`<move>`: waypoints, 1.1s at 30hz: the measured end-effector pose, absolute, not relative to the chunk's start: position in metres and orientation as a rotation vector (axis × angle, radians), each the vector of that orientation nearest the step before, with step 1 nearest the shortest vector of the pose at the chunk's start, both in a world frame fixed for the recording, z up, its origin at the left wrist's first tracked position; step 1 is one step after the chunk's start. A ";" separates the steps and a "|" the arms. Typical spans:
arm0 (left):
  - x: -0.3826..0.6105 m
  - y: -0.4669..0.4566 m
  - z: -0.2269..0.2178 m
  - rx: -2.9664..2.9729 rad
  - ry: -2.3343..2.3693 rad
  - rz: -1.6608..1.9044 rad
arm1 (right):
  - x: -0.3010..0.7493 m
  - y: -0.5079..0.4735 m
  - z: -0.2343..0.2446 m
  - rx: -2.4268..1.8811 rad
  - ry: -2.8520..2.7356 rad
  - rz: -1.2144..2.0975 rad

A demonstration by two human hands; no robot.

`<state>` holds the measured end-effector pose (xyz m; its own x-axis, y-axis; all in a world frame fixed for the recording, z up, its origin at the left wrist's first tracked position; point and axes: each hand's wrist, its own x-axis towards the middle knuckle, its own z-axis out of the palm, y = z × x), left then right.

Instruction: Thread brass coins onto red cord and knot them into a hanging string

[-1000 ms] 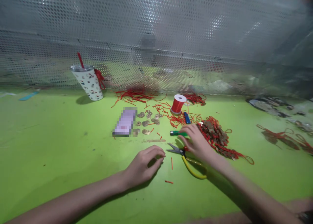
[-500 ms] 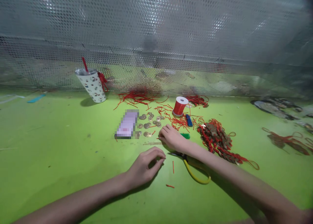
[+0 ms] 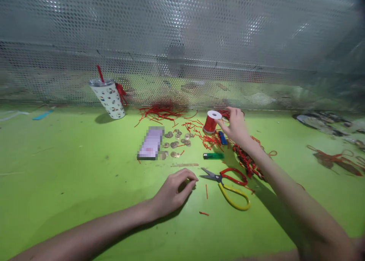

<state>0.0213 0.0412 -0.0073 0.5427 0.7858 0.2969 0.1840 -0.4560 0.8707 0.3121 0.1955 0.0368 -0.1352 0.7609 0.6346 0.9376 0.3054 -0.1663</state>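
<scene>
My left hand (image 3: 177,188) rests on the green table with thumb and fingertips pinched together; anything between the tips is hidden or too small to make out. Just right of it lie scissors (image 3: 218,178) with one red and one yellow handle, blades parted. My right hand (image 3: 236,126) is open at the back right, thumb and fingers apart. Its thumb comes up to the spool of red cord (image 3: 210,123); I cannot tell whether they touch. The fingers reach over a red cord bundle behind it. Below that hand lie a blue lighter (image 3: 222,138) and a green lighter (image 3: 213,156).
Several round coins (image 3: 173,144) lie beside a blurred, phone-like slab (image 3: 151,143). Red cord lengths (image 3: 162,114) and short scraps (image 3: 209,142) spread behind. A knotted coin-and-cord pile (image 3: 248,162) sits under my right forearm. A white tumbler (image 3: 110,101) stands at back left, before a mesh screen (image 3: 171,55).
My right hand has lifted off the table near the coins and moved back and right to the spool, its fingers opening. The scissors and green lighter are now uncovered. My left hand keeps its pinch.
</scene>
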 end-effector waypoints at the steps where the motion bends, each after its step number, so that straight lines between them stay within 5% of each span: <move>1: 0.022 0.042 -0.006 1.926 0.804 0.905 | 0.308 0.203 0.038 -1.563 -1.954 -0.313; 8: 0.023 0.043 -0.002 1.842 0.925 0.901 | 0.283 0.236 0.042 -1.885 -1.954 0.018; 16: 0.026 0.071 0.018 1.430 0.979 1.075 | 0.261 0.159 0.089 -1.307 -1.848 -0.260; 33: 0.020 0.075 0.038 1.157 0.931 1.167 | 0.253 0.110 0.081 -1.072 -1.823 1.013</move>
